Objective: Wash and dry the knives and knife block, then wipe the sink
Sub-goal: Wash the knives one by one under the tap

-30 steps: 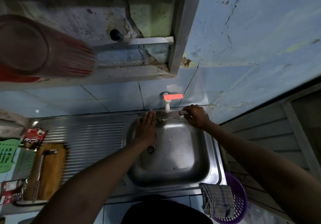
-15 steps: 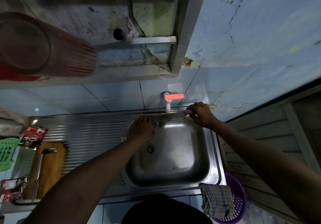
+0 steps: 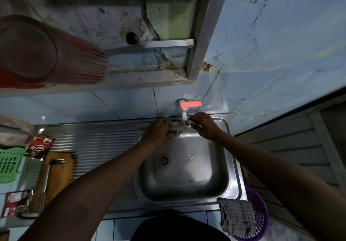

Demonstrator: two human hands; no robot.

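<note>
At nine o'clock a second knife (image 3: pixel 45 181) lies on the wooden board (image 3: pixel 56 177), untouched; left hand (image 3: pixel 159 131), flat-fingered a second ago, now curls over the blade of the knife (image 3: pixel 176 126) and rubs toward its tip, which pokes out at the hand's nine o'clock; we read this as hand-scrubbing mid-stroke; the knife sits across the sink's (image 3: pixel 232 166) twelve o'clock rim, under the tap (image 3: pixel 184 112); right hand (image 3: pixel 203 126) stays closed round the handle, shifted slightly left; water ripples in the basin; checked cloth (image 3: pixel 236 216) waits at five o'clock, so drying remains ahead.
</note>
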